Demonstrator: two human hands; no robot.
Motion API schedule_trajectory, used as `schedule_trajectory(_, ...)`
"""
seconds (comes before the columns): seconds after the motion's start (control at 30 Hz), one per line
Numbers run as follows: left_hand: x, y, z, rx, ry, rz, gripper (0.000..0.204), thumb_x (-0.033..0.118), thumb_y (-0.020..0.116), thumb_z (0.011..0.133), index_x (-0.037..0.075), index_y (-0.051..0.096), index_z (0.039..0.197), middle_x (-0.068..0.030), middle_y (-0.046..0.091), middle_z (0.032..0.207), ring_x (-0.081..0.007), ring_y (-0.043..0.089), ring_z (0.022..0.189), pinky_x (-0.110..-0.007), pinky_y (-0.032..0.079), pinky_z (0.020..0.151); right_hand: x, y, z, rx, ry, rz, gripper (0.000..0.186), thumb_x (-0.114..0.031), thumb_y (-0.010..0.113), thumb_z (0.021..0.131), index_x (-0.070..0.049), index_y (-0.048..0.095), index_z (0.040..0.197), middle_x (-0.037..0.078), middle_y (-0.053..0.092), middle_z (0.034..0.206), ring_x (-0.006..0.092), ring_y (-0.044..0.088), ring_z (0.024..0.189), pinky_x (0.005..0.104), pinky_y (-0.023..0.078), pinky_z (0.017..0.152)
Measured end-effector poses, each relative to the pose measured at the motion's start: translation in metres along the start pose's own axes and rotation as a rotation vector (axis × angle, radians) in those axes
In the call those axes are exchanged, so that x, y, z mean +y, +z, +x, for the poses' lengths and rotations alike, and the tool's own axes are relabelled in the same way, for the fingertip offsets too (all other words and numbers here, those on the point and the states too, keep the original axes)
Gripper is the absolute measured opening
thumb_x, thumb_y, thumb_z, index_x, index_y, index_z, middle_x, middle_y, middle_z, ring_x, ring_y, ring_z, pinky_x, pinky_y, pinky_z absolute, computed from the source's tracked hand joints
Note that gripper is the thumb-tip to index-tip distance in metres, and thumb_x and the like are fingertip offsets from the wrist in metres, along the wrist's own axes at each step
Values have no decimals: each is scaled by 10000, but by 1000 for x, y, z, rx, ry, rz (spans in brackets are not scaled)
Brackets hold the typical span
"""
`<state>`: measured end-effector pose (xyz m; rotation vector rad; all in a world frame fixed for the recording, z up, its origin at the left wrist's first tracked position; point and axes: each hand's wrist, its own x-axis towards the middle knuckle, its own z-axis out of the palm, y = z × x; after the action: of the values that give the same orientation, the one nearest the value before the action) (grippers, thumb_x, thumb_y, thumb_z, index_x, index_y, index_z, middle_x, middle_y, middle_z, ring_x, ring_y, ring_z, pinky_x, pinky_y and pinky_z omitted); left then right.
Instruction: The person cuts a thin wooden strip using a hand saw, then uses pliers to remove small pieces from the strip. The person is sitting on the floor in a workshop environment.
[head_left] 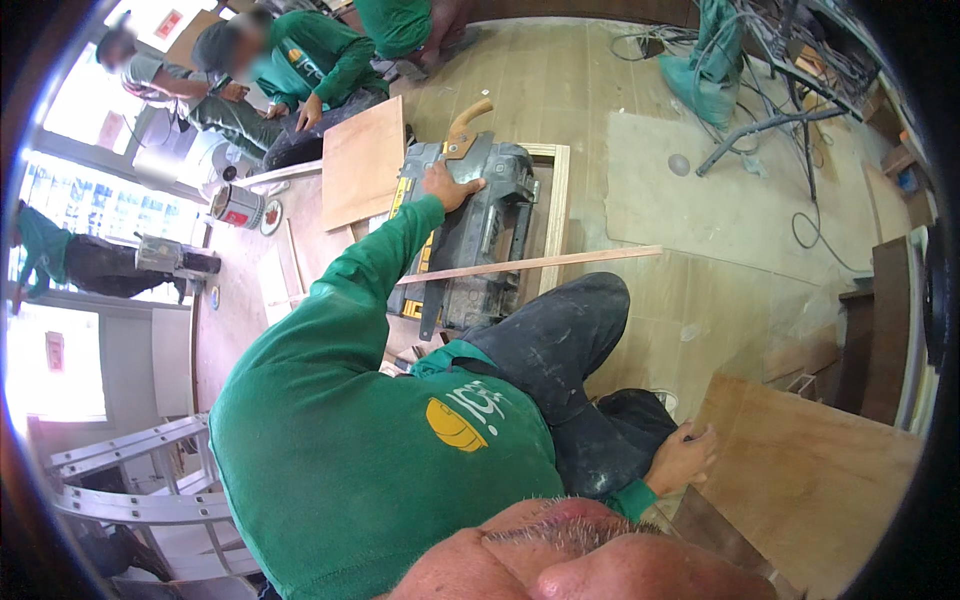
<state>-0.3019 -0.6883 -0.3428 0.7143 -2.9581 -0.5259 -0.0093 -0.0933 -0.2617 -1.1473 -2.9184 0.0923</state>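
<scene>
My left hand [452, 188] reaches forward and presses on a handsaw lying along a black and yellow tool case [500, 210]. Its thumb is stretched out to the side and the other fingers are partly hidden. The saw's wooden handle [470, 117] points away from me; the blade's narrow end [430, 312] points back toward me. A thin wooden strip [560, 263] crosses over the case. Down by my bent knee, my right hand [683, 460] is at the edge of a plywood sheet [810, 465], its fingers loosely bent and apart, holding nothing that shows.
Beside the case are a small plywood board [363, 160] and a pale wooden frame [558, 200]. A paint can [238, 205] stands farther left. Co-workers [315, 65] sit at the far left. An aluminium ladder [150, 480] is at near left; cables and a metal stand [770, 135] are at far right.
</scene>
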Motion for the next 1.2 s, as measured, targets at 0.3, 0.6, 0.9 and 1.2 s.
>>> schedule_trajectory(0.3,24,-13,-11,-51,-137,-20,1301,749,889,665,-89,398,1530,-348,502,1487,-469,494,1416,-501,439,1174,21,19,-4,71,-104,-5,509,-398,662,998,-44,676,1363,146,719,1288,380,638,1185,558,478,1012)
schedule_trajectory(0.6,7,-18,28,0,50,-224,1280,598,952,631,-173,384,1480,-366,508,1456,-514,463,1409,-500,450,1176,34,24,-11,81,-175,33,524,-372,670,1005,-6,661,1380,177,704,1333,380,646,1200,524,496,1022)
schedule_trajectory(0.9,78,-102,55,324,502,-286,1197,612,938,653,-101,459,1487,-351,573,1372,-480,552,1316,-507,454,1155,27,13,5,-109,-107,876,515,-310,679,1058,38,595,1429,155,679,1222,226,632,1097,375,504,986)
schedule_trajectory(1.2,154,-114,-30,153,864,-435,1116,495,957,686,23,448,1560,-282,544,1390,-430,549,1296,-487,461,1137,-18,-22,0,-20,-291,1025,477,-219,690,1054,7,570,1456,96,656,1171,193,598,1087,354,480,999)
